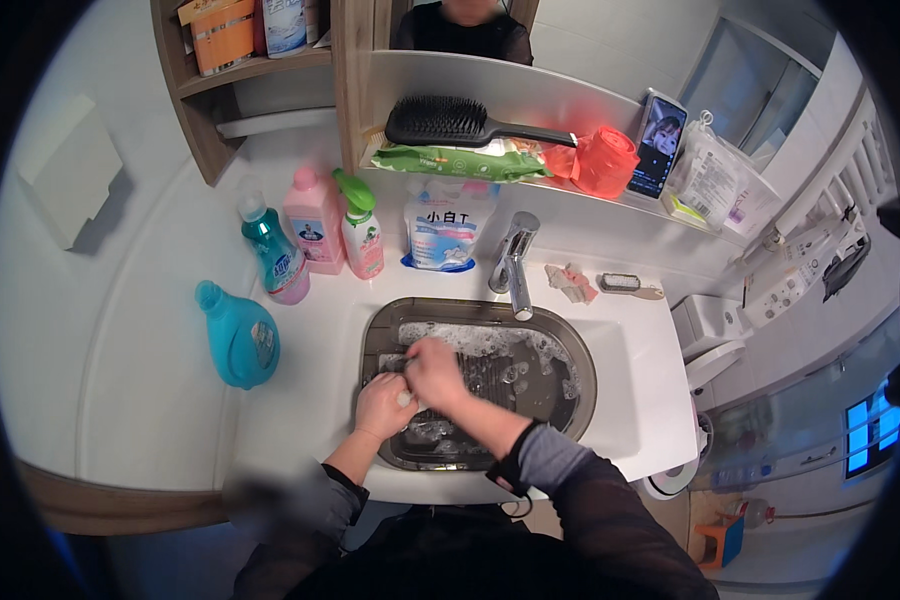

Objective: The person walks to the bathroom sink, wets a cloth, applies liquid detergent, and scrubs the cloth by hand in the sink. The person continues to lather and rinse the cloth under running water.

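A translucent grey plastic basin (592, 382) with a ribbed bottom sits in the white washbasin, holding soapy water and white foam (457, 337). My left hand (381, 406) is closed around a small whitish item (404, 398), perhaps wet cloth, over the left side of the basin. My right hand (436, 373) is curled against it just to the right, its fingers bent down over the same item. Most of that item is hidden by my hands.
A chrome faucet (519, 277) overhangs the basin's back rim. Left stand a blue jug (244, 341), a teal bottle (276, 259), a pink bottle (315, 225) and a spray bottle (364, 240). A detergent pouch (450, 229), a rag (570, 285) and a scrub brush (621, 283) lie behind.
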A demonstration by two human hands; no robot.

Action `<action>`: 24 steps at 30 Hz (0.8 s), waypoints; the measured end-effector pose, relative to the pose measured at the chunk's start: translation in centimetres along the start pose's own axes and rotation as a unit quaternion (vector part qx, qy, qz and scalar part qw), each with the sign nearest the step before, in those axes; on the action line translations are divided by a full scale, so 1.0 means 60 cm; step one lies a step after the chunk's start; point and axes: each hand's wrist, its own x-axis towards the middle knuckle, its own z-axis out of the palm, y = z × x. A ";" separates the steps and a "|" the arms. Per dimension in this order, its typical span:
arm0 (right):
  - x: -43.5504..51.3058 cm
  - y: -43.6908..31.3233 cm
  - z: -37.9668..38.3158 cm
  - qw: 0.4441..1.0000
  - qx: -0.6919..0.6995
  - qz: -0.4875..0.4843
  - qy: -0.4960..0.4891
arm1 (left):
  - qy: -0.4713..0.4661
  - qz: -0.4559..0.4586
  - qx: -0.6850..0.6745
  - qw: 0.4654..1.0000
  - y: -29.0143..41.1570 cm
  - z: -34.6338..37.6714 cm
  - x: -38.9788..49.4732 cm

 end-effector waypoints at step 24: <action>-0.057 0.005 -0.019 0.990 -0.050 -0.132 0.008 | -0.004 -0.006 -0.014 1.000 0.007 -0.002 0.004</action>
